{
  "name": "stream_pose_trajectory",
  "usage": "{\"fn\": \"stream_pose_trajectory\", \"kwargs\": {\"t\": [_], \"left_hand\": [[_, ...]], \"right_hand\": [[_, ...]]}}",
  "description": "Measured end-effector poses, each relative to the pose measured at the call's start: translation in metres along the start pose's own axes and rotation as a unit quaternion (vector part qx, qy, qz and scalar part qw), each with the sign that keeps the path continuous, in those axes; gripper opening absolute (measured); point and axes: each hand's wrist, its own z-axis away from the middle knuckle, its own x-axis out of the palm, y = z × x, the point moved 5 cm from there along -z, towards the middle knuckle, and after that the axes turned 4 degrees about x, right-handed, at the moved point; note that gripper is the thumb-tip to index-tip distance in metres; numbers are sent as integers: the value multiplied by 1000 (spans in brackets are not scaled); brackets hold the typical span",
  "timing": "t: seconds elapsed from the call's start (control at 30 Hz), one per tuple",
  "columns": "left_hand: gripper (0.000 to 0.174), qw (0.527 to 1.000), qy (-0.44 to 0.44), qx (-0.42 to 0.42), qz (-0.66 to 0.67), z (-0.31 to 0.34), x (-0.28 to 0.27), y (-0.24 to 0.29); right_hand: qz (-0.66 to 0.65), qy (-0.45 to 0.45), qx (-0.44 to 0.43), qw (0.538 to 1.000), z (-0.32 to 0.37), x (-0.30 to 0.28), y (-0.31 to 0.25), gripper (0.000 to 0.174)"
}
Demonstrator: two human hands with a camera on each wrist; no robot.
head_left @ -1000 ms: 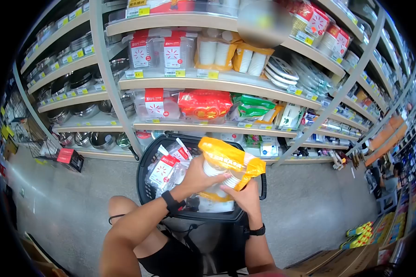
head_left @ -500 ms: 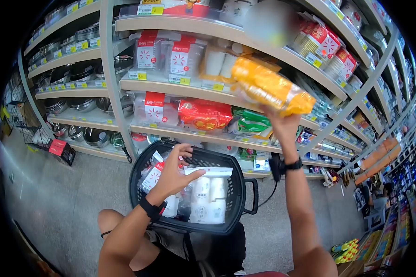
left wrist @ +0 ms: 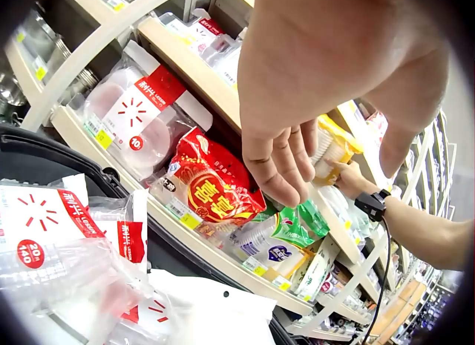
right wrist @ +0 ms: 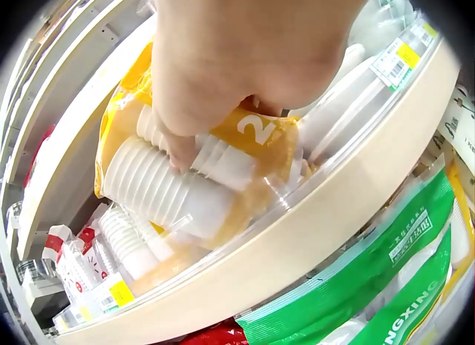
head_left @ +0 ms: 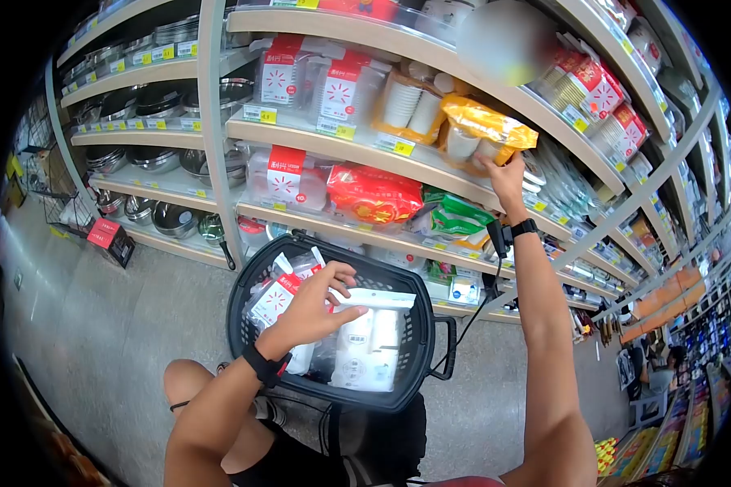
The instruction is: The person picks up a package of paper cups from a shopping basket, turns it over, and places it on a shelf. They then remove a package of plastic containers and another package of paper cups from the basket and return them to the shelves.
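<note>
My right hand reaches up to a middle shelf and grips an orange-and-clear bag of paper cups. In the right wrist view, the stacked white cups show through the bag, with a finger pressed between the stacks. That bag lies at the shelf's front edge. My left hand hovers over a black shopping basket, fingers loosely bent and holding nothing. Below it in the basket are a white pack with two rolls and clear packs with red-and-white labels.
Another bag of paper cups stands left of the gripped one. On the shelf below sit a red bag and a green bag. Metal bowls fill the left shelves. A black cable hangs from the right wrist.
Both hands held the cup bag over the basket at first. The left hand let go, and the right hand carried the bag up and right to the shelf.
</note>
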Motion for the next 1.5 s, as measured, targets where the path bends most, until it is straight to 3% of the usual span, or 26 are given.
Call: {"fn": "stream_pose_trajectory", "kwargs": {"t": [0.17, 0.3, 0.33, 0.43, 0.73, 0.87, 0.97, 1.07, 1.13, 1.27, 1.37, 1.43, 1.5], "left_hand": [[55, 1000, -5, 8, -12, -2, 1, -1], [51, 1000, -14, 12, -19, -5, 2, -5], [49, 1000, -16, 12, -21, -6, 2, -5], [46, 999, -22, 12, -30, -8, 3, -4], [37, 997, -50, 19, -47, -15, 7, -11], [37, 997, -54, 25, -45, -18, 8, -15], [37, 997, -61, 16, -48, -20, 8, -16], [36, 997, -60, 12, -45, -19, 9, -23], [36, 997, -60, 18, -47, -20, 8, -26], [36, 996, -71, 37, -50, -21, 9, -32], [32, 995, -52, 55, -61, -28, -1, -39], [27, 994, -29, 69, -81, -35, -17, -42], [24, 996, 6, 41, -73, -43, -35, -48]], "right_hand": [[12, 30, 17, 999, -16, 0, 17, 69], [103, -16, 45, 994, -29, -2, 22, 58], [119, -13, 44, 992, -35, -3, 28, 70], [55, 7, 45, 997, -35, -3, 34, 68], [101, 40, 106, 988, -23, 1, 15, 68], [112, 66, 120, 984, -29, 1, 40, 70], [71, 53, 116, 989, -29, 2, 46, 75], [156, 76, 97, 980, -26, 6, 41, 80], [311, 96, 51, 944, -22, 9, 26, 81], [346, 83, 68, 932, -22, 10, 23, 84], [312, 72, 39, 946, -26, 5, 35, 87], [223, 43, 53, 972, -32, -2, 60, 94], [228, 93, -48, 968, -35, -13, 69, 100]]}}
